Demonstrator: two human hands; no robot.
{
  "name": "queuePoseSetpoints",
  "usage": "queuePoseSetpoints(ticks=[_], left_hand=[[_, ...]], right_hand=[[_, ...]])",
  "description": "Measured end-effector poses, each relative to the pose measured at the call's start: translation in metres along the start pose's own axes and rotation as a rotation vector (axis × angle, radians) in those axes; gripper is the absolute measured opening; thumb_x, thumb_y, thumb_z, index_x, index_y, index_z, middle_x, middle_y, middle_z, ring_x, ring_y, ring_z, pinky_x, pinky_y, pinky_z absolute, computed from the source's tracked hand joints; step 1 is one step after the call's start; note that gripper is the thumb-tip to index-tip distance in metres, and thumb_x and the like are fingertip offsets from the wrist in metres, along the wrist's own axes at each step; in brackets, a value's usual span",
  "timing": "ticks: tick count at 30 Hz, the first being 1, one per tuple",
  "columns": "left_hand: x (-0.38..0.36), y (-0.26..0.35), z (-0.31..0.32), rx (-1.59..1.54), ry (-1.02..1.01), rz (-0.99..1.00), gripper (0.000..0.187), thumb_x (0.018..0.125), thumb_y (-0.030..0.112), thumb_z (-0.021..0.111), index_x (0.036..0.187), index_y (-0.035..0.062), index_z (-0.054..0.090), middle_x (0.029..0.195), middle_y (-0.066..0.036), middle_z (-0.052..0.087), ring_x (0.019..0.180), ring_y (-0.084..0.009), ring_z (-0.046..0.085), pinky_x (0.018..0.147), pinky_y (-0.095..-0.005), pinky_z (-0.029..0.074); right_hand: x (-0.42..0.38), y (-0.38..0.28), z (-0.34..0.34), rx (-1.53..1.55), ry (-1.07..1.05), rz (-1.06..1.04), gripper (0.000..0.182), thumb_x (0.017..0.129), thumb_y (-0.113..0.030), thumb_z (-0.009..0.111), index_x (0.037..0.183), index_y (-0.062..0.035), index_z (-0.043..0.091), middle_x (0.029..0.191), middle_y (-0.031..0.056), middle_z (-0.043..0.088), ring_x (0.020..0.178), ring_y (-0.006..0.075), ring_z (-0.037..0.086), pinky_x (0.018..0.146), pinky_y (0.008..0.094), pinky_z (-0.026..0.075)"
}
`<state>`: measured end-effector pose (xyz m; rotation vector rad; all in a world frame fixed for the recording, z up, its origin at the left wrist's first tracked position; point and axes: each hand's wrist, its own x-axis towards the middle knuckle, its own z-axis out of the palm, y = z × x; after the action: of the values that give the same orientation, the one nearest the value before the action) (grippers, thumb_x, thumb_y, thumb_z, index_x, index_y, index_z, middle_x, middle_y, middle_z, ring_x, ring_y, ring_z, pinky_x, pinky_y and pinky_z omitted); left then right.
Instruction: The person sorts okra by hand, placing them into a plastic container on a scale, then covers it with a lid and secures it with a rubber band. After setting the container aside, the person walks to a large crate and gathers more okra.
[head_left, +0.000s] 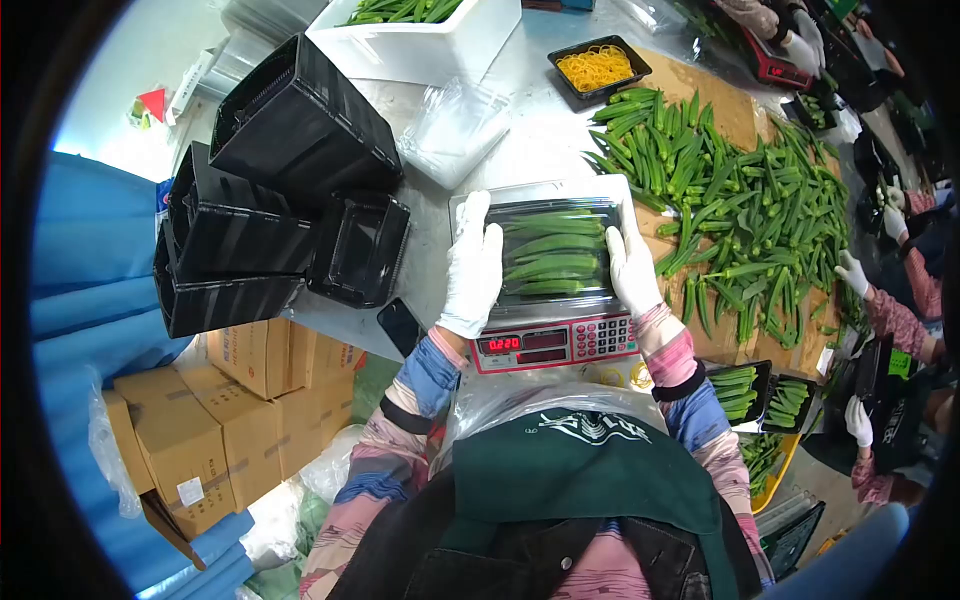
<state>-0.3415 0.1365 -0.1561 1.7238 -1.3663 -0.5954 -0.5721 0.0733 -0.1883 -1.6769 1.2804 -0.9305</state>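
A black plastic tray of okra (556,262) with a clear, shiny cover rests on the digital scale (553,345). The scale's red display reads 0.220. My left hand (471,268), in a white glove, grips the tray's left side with its fingers pointing away from me. On the opposite side my right hand (632,270), also gloved, holds the tray's right edge. The fingertips curve over the rim, and the tray's underside is hidden.
Stacked black trays (305,125) stand at left, near clear plastic lids (455,130). Loose okra (740,200) covers the board at right, below a tray of yellow rubber bands (597,68). A white foam box (420,40) is behind. Co-workers' gloved hands (853,273) are at far right.
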Motion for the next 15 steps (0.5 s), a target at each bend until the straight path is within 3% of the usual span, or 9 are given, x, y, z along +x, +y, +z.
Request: queuePoseSetpoints(ticks=[8, 14, 15], left_hand=[[0.011, -0.008, 0.007, -0.045, 0.047, 0.050, 0.044, 0.101, 0.010, 0.049, 0.144, 0.0005, 0.048, 0.149, -0.018, 0.048, 0.142, -0.0282, 0.041, 0.119, -0.0362, 0.027], [0.012, 0.008, -0.002, 0.064, 0.023, 0.198, 0.043, 0.101, 0.010, 0.049, 0.143, -0.0004, 0.048, 0.147, -0.016, 0.051, 0.139, -0.0270, 0.045, 0.118, -0.0360, 0.030], [0.012, 0.013, -0.006, -0.025, -0.010, 0.139, 0.043, 0.101, 0.009, 0.049, 0.143, -0.0007, 0.049, 0.146, -0.016, 0.052, 0.138, -0.0263, 0.046, 0.117, -0.0357, 0.031]], right_hand=[[0.003, 0.009, 0.001, 0.006, 0.003, -0.012, 0.060, 0.102, -0.012, 0.048, 0.157, -0.0071, 0.025, 0.157, 0.0178, 0.036, 0.144, 0.0297, 0.038, 0.117, 0.0342, 0.030], [0.000, -0.038, -0.009, 0.196, 0.098, 0.104, 0.059, 0.101, -0.008, 0.053, 0.155, -0.0018, 0.030, 0.148, 0.0203, 0.048, 0.134, 0.0242, 0.050, 0.113, 0.0345, 0.036], [0.000, -0.033, -0.011, 0.196, 0.136, 0.094, 0.058, 0.099, -0.005, 0.056, 0.152, 0.0009, 0.034, 0.143, 0.0187, 0.053, 0.127, 0.0212, 0.055, 0.110, 0.0332, 0.040]])
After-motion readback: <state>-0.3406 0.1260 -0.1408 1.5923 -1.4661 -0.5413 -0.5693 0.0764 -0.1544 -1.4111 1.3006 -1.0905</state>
